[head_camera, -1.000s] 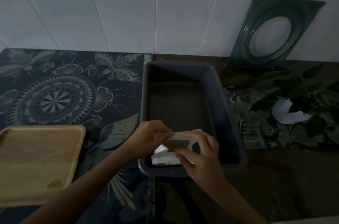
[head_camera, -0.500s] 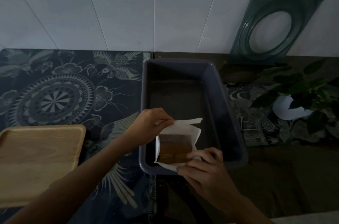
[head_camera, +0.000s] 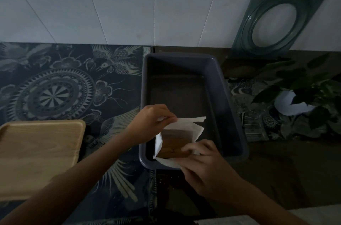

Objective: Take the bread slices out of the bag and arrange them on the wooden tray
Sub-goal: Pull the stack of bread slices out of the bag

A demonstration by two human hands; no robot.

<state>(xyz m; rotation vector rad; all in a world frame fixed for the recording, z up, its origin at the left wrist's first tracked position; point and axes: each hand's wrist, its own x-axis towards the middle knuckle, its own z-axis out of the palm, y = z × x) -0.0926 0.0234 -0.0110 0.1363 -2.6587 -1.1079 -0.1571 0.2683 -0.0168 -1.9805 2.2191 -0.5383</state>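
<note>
A white paper bag (head_camera: 196, 130) stands open at the near end of a dark grey plastic tub (head_camera: 228, 106). Brown bread slices (head_camera: 175, 142) show inside its mouth. My left hand (head_camera: 153, 121) pinches the bag's far left top edge. My right hand (head_camera: 204, 162) grips the bag's near right edge, with fingers over the bread's corner. The wooden tray (head_camera: 38, 154) lies bare at the left, apart from the tub.
A dark patterned mat (head_camera: 60, 86) covers the counter under the tray and left of the tub. A leafy plant in a white pot (head_camera: 299, 99) sits at the right. A green oval-holed panel (head_camera: 275, 18) leans on the white wall.
The bag went from folded shut to pulled open, exposing the bread. My right hand moved from the bag's top down to its near edge; my left hand kept its pinch.
</note>
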